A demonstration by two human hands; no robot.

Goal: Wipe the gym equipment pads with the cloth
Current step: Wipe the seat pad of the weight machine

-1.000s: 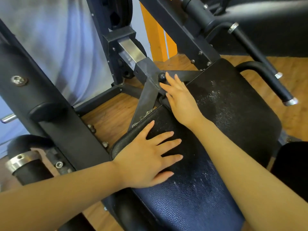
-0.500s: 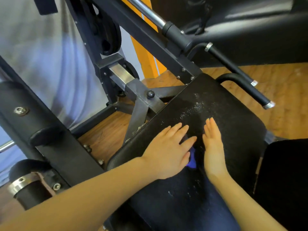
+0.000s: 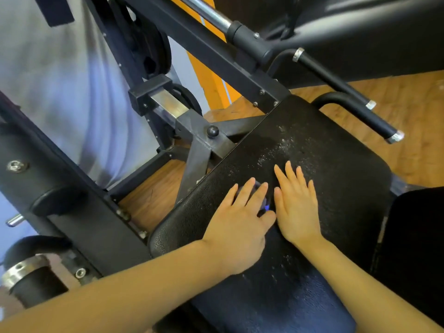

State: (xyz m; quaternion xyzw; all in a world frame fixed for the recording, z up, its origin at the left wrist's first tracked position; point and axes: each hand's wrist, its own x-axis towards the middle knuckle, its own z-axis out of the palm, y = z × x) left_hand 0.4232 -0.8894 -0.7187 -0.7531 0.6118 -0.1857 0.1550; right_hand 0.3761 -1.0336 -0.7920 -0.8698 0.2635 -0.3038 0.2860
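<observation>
A black textured seat pad point(image 3: 336, 169) of a gym machine fills the middle, speckled with white flecks near its far end. My left hand point(image 3: 240, 222) lies on the pad with fingers spread over a small blue cloth point(image 3: 265, 205), of which only a sliver shows by my fingers. Right beside it, my right hand point(image 3: 298, 203) lies flat on the pad, fingers straight and pointing away from me. The two hands nearly touch.
The black steel frame point(image 3: 204, 145) with a round knob point(image 3: 212, 131) joins the pad at its left. Two black handles point(image 3: 360, 114) with chrome ends jut out at the right. A chrome bar point(image 3: 206, 13) and weight plate point(image 3: 144, 44) stand behind. Wooden floor point(image 3: 413, 104) lies beneath.
My right hand came back from the frame joint to the pad's middle. My left hand slid forward over the blue cloth, and both hands now lie side by side.
</observation>
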